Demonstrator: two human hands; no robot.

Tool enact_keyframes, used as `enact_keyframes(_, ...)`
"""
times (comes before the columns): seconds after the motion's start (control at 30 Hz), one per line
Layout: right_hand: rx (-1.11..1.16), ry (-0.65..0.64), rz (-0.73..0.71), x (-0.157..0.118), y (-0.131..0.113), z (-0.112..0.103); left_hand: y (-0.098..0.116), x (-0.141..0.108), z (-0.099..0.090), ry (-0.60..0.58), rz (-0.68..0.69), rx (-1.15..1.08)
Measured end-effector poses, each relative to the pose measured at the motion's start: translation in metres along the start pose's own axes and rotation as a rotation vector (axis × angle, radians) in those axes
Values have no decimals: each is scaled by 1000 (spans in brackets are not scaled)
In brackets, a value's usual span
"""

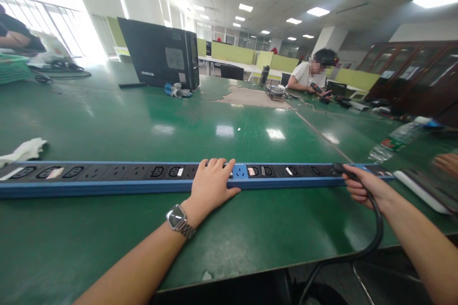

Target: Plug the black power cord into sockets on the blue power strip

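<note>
1. Head view: a long blue-and-black power strip (171, 183) lies on the near part of the green table (125, 233), running from the left edge of the scene to the right, its sockets facing up (some carry small pale stickers).
2. Left hand (213, 183) clasps the strip from above near its middle, fingers over the far edge and thumb along the near side; how firmly, I cannot tell. A watch (176, 217) is on that wrist.
3. Right hand (365, 186) holds a black plug (338, 168) in a narrow grip at the strip's right part; whether it is seated in a socket, I cannot tell. From it a thick black cable (379, 228) curves down past the near table edge.
4. To the right are a clear bottle (397, 140), tilted, and another person's hand (447, 162) (blurred) at the scene's edge.
5. To the left, beyond the strip, lies a crumpled white item (23, 151).
6. Farther off stands a black computer tower (157, 57), with blue-and-grey gloves (178, 90) just beside it.
7. At the far right, a person in a white shirt (304, 76) leans over the table.
</note>
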State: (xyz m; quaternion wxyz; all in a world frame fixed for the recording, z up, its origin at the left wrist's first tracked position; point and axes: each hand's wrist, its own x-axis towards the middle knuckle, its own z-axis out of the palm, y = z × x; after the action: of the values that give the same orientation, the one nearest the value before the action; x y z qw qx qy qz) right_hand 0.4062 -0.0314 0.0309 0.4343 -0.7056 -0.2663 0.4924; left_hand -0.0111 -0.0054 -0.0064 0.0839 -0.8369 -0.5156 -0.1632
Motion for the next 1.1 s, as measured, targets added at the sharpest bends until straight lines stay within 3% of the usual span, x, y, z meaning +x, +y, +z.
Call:
enact_keyframes(0.17,-29,-140,7,5,0,3,0,0,0,-9,1,2)
enact_keyframes(0.53,-44,19,5,8,10,11,0,0,1,-12,5,10)
enact_keyframes(0.7,-81,71,-78,-7,-10,17,-1,-1,-3,7,2,-62)
enact_keyframes(0.77,-48,77,-211,-23,-19,37,5,-2,-5,77,0,-150)
enact_keyframes(0.83,-143,43,-345,-47,-20,74,13,-2,-6,177,4,-246)
enact_keyframes(0.87,-265,-27,-402,-60,-19,97,18,-2,-7,221,21,-282)
enact_keyframes(0.97,-489,-451,-582,-104,-13,163,23,-2,-10,272,133,-316)
enact_keyframes(1.03,-322,-595,-652,-127,-12,190,16,-3,-16,339,93,-305)
enact_keyframes(1.1,-118,-657,-661,-141,-13,201,-1,-5,-26,451,-31,-286)
